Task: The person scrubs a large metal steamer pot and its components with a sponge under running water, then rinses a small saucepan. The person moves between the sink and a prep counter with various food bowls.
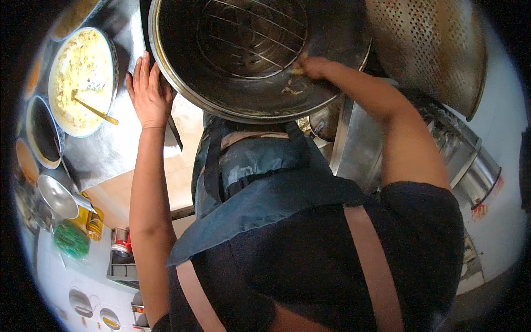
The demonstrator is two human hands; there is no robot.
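Note:
A large dark wok (182,58) lies before me, its pale rim close to my apron. A round wire rack (259,77) with several parallel bars sits inside it. My right hand (313,67) reaches into the wok at the rack's right edge; it is blurred, and the fingertips are hard to make out. Something small and yellowish shows at those fingertips. Pale shreds of food (294,88) lie just below that hand on the wok's surface. My left hand (150,93) rests flat with fingers spread beside the wok's left rim, at the edge of a metal counter (97,153).
On the left stands a white bowl (81,83) of yellowish food residue with a spoon (95,108). A dark-filled bowl (43,133), a metal ladle (58,197) and a green bag (70,240) are farther down. At right are a perforated metal sheet (431,50) and a steel pot (479,180).

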